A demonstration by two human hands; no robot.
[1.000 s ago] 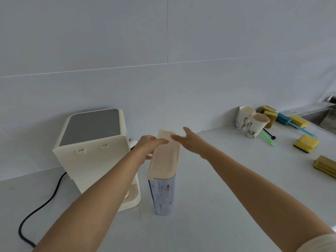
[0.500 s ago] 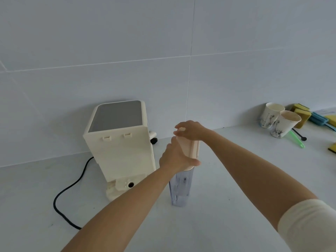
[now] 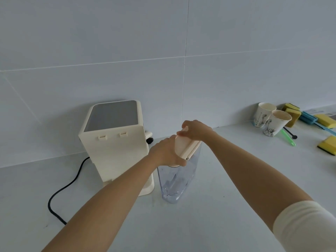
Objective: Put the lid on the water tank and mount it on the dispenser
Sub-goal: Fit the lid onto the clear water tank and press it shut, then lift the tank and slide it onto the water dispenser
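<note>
On the white counter just right of the cream dispenser [image 3: 116, 142], the clear, rigid, likely slippery water tank [image 3: 177, 180] stands upright while the left hand [image 3: 166, 153] and right hand [image 3: 197, 129] clamp its light lid [image 3: 185, 145], which is best gripped at the ends.

Cream lid [image 3: 185, 146], clear tank [image 3: 175, 180], yellow sponges [image 3: 326, 120].
</note>
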